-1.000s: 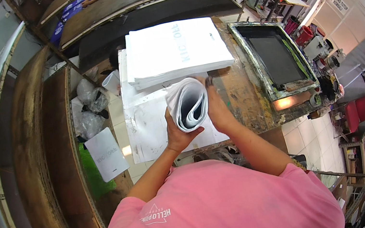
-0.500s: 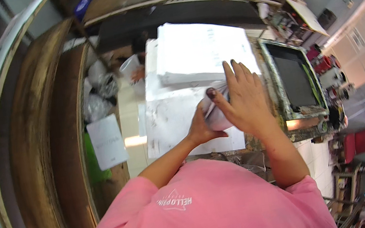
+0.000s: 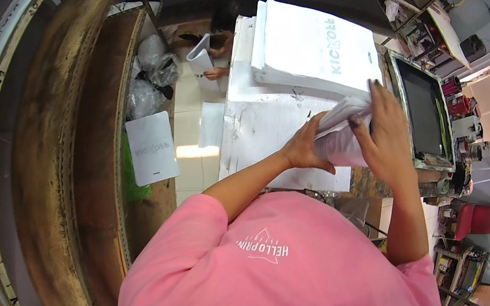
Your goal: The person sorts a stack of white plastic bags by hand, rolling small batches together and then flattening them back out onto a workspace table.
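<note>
My left hand (image 3: 304,149) and my right hand (image 3: 391,140) press a bent bundle of thin white bags (image 3: 339,146) between them, above the near part of the table. The left fingers and thumb wrap round the bundle's left side. Along its right side lies the right palm, with the thumb over the top edge and the fingers stretched away from me; dark stains mark these fingertips. Just beyond the bundle is a thick stack of white bags (image 3: 308,43) with grey print on top. A stained white sheet (image 3: 247,129) covers the table beneath.
A black screen-printing frame (image 3: 423,105) lies at the right, with several ink pots (image 3: 461,108) past it. Another person's hands (image 3: 219,71) hold a folded white bag (image 3: 200,61) beyond the table's left edge. One printed bag (image 3: 151,150) lies on the left shelf (image 3: 167,196).
My view has turned, so the table and stack sit further right in the picture. The bundle stays between my hands, its upper edges more fanned. The other person's folded bag shows more plainly.
</note>
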The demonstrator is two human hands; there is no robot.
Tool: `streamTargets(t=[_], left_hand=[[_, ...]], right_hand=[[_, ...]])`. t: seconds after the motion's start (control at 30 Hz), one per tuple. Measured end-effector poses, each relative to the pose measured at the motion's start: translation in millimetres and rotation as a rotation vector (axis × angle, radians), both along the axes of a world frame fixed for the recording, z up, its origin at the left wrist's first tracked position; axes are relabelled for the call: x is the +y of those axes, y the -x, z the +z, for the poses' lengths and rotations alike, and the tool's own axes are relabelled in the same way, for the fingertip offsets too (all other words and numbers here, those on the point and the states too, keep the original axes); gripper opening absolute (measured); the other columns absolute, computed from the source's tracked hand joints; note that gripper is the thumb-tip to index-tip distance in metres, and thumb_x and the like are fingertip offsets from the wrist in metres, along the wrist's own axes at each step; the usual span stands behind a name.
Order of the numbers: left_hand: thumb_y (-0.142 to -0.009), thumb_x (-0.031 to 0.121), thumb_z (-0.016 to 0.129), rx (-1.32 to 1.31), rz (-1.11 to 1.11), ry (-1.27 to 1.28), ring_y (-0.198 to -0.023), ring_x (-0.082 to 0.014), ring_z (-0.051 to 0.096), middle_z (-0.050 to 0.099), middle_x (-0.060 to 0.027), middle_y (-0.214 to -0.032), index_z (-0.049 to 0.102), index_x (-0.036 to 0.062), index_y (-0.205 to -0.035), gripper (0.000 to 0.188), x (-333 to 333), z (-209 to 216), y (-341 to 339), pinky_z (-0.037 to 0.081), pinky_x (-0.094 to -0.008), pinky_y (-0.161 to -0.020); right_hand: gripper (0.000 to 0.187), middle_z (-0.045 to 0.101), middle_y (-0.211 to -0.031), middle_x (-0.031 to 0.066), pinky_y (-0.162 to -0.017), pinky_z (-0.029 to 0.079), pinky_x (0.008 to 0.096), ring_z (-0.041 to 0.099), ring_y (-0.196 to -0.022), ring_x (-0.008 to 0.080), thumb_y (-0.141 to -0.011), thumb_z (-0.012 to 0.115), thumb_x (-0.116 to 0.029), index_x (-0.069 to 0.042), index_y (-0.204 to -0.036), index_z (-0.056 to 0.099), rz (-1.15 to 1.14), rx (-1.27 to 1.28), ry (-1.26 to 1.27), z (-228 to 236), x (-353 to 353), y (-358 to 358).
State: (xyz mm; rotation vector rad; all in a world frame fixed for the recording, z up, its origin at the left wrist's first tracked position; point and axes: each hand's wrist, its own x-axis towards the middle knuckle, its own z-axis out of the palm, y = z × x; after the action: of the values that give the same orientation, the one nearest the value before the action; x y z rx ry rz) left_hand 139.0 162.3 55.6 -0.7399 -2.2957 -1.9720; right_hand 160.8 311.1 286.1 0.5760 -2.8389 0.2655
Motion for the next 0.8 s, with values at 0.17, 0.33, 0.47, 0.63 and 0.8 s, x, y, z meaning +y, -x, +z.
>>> streamTargets(t=[0.17, 0.33, 0.47, 0.63, 0.8], left_hand=[[-0.046, 0.037, 0.105, -0.104, -0.060, -0.017, -0.139, -0.0355, 0.047, 0.048, -0.0210, -0.148, 0.028, 0.0022, -0.156, 0.138, -7.2, 1.7, 6.0, 0.038, -0.0450, -0.117], [-0.046, 0.045, 0.104, -0.143, -0.094, 0.016, -0.140, -0.0386, 0.046, 0.047, -0.0232, -0.149, 0.029, 0.0001, -0.155, 0.139, -8.5, 6.2, 7.0, 0.037, -0.0454, -0.118], [-0.045, 0.053, 0.102, -0.116, -0.126, 0.129, -0.146, -0.0425, 0.040, 0.041, -0.0292, -0.154, 0.020, -0.0068, -0.157, 0.151, -12.7, 5.5, 12.3, 0.035, -0.0467, -0.120], [-0.046, 0.047, 0.103, -0.045, -0.076, 0.057, -0.134, -0.0392, 0.052, 0.052, -0.0228, -0.144, 0.034, 0.0022, -0.154, 0.136, -6.8, 4.2, 15.7, 0.041, -0.0457, -0.114], [-0.044, 0.049, 0.104, -0.011, -0.103, 0.140, -0.139, -0.0401, 0.048, 0.049, -0.0262, -0.147, 0.029, -0.0056, -0.154, 0.144, -1.7, -29.1, 15.9, 0.038, -0.0464, -0.117]], right_hand=[[0.077, 0.041, -0.157, 0.0285, -0.121, 0.024, 0.0548, 0.036, -0.147, 0.0451, -0.098, 0.060, -0.044, 0.003, -0.155, 0.038, 0.048, -0.088, -0.058, -8.5, 0.7, 12.8], [0.076, 0.045, -0.153, 0.0293, -0.119, 0.028, 0.0546, 0.040, -0.142, 0.0454, -0.099, 0.058, -0.047, 0.004, -0.153, 0.041, 0.002, -0.023, -0.018, 4.9, 4.0, 9.9], [0.081, 0.045, -0.152, 0.0294, -0.118, 0.028, 0.0559, 0.039, -0.143, 0.0471, -0.098, 0.057, -0.053, 0.004, -0.153, 0.041, 0.003, 0.090, 0.115, 13.1, 9.4, 3.6], [0.083, 0.043, -0.154, 0.0298, -0.117, 0.026, 0.0611, 0.038, -0.145, 0.0465, -0.098, 0.055, -0.056, 0.004, -0.154, 0.040, -0.027, 0.068, 0.039, 3.0, 8.4, 4.3], [0.080, 0.039, -0.159, 0.0279, -0.123, 0.020, 0.0580, 0.034, -0.149, 0.0425, -0.098, 0.056, -0.050, 0.000, -0.156, 0.037, -0.019, -0.056, -0.048, -12.3, 11.5, 6.6]])
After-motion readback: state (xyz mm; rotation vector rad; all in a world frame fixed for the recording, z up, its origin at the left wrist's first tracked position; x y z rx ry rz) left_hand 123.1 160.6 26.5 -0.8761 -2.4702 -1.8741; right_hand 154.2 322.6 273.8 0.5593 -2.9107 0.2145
